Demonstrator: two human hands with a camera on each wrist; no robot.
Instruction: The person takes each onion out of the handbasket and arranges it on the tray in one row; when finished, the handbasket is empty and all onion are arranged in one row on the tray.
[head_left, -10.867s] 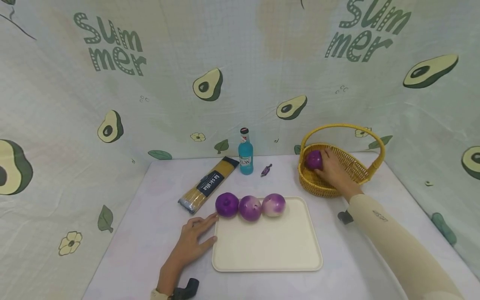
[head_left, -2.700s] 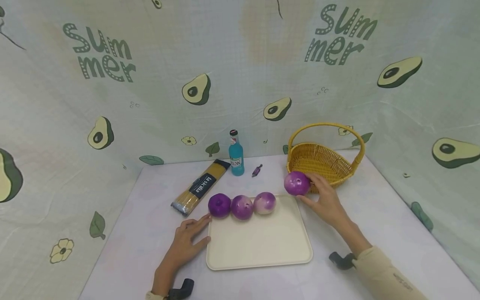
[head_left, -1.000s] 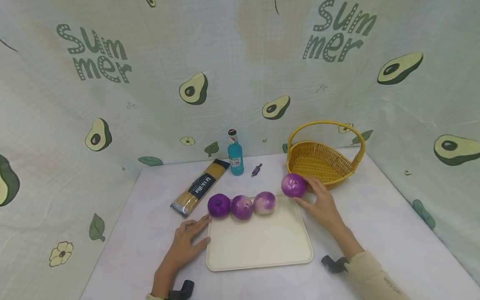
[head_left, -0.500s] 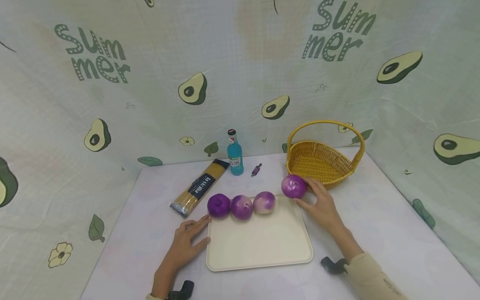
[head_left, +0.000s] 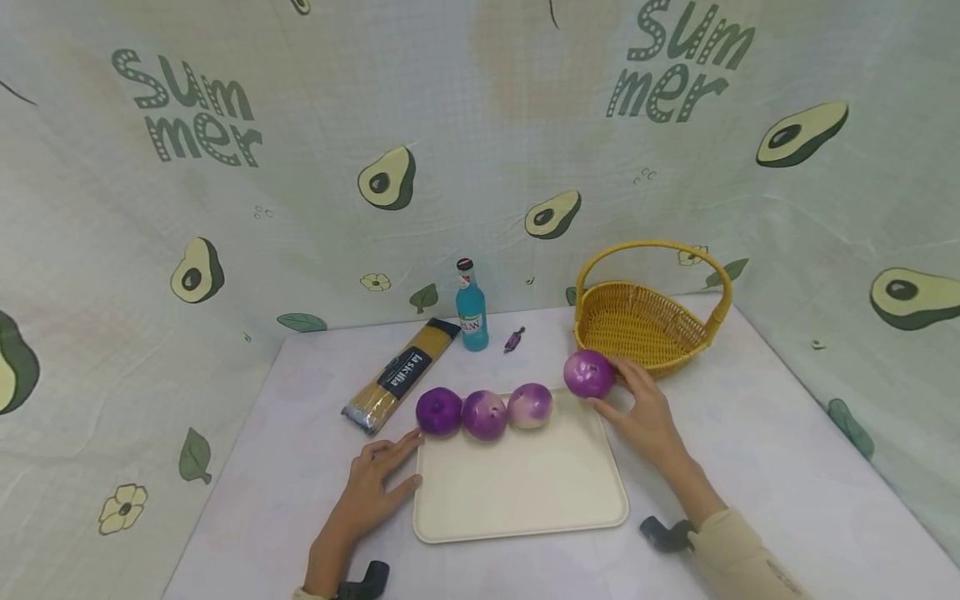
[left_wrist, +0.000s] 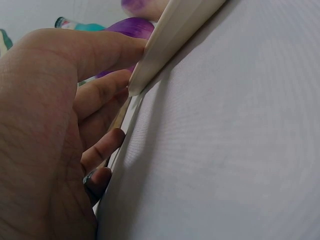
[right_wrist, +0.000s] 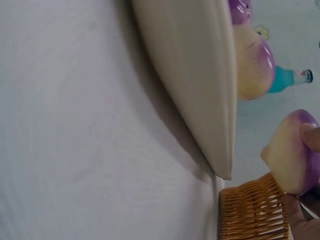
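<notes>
My right hand (head_left: 643, 417) pinches a purple-and-white turnip (head_left: 588, 373) between thumb and fingers, above the back right corner of the cream tray (head_left: 525, 492). In the right wrist view, that turnip (right_wrist: 290, 152) hangs apart from the tray rim, its pale pointed end showing. Three turnips stand in a row along the tray's back edge: a dark purple one (head_left: 438, 412), a mottled one (head_left: 484, 415) and a paler one (head_left: 530, 406). My left hand (head_left: 369, 490) rests at the tray's left edge, fingertips touching the rim; the left wrist view shows its fingers (left_wrist: 117, 47) fairly straight.
A yellow wicker basket (head_left: 637, 321) with a tall handle stands just behind my right hand. Behind the tray are a spaghetti packet (head_left: 402, 375), a blue bottle (head_left: 472, 312) and a small wrapped candy (head_left: 514, 339). A printed cloth backdrop (head_left: 465, 108) rises behind the table.
My right hand has brought a turnip out of the basket, forward and left to the tray's back right corner. Over the last second it stays nearly still. My left hand keeps its place.
</notes>
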